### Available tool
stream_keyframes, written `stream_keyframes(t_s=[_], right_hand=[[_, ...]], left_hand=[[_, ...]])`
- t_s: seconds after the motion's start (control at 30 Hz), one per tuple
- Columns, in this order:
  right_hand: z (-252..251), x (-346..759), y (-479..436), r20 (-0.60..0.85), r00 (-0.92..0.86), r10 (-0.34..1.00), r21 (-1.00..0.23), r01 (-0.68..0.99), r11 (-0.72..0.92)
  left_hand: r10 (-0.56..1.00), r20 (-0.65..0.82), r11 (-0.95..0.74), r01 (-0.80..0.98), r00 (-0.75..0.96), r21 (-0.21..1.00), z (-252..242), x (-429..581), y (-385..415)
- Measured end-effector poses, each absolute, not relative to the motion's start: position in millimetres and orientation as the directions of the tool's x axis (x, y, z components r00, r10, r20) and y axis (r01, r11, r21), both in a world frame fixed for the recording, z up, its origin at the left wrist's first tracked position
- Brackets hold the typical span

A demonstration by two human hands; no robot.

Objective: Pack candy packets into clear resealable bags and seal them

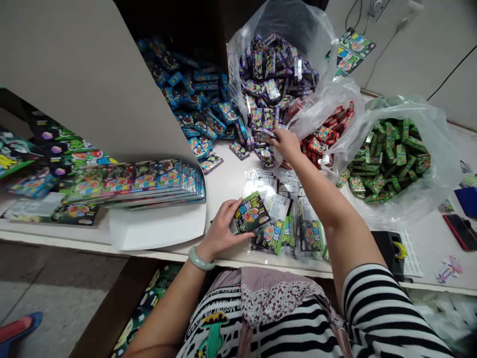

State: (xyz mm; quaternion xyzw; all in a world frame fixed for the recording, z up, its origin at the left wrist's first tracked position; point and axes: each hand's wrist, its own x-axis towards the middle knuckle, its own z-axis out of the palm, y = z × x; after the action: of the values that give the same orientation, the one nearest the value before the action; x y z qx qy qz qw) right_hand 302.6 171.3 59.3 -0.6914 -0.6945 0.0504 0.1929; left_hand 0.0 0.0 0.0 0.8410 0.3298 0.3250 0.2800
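My left hand (222, 224), with a pale green bangle at the wrist, grips a flat black-and-green printed packet (252, 213) by its left side, above the near part of the table. Further back, my right hand (286, 144) pinches a small purple box (267, 134) at the mouth of a clear bag (238, 54) full of similar purple boxes. Part of that box is hidden by my fingers. Beneath my left hand's packet lie several more flat printed packets in clear plastic (278, 211), overlapping one another.
Blue boxes (208, 124) are heaped at the back left. Bags of red boxes (321, 136) and green boxes (395, 154) stand to the right. A white tray (156, 228) holds a row of printed packets. A black tape dispenser (387, 248) and a phone (461, 232) lie on the right.
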Motion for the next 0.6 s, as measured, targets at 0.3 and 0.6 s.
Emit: stream_keyframes(t_s=[0.3,0.6], right_hand=[[56.4,335.6,46.7,0.107,0.163,0.981,-0.975,0.21,0.072],[23.3,345.3,-31.3,0.053,0.31,0.949,-0.952,0.302,-0.045]], left_hand=[[0.747,0.359,-0.619,0.39,0.559,0.681,1.3,4.7,6.2],[0.723,0.361,-0.659,0.431,0.59,0.616,8.4,7.3,0.1]])
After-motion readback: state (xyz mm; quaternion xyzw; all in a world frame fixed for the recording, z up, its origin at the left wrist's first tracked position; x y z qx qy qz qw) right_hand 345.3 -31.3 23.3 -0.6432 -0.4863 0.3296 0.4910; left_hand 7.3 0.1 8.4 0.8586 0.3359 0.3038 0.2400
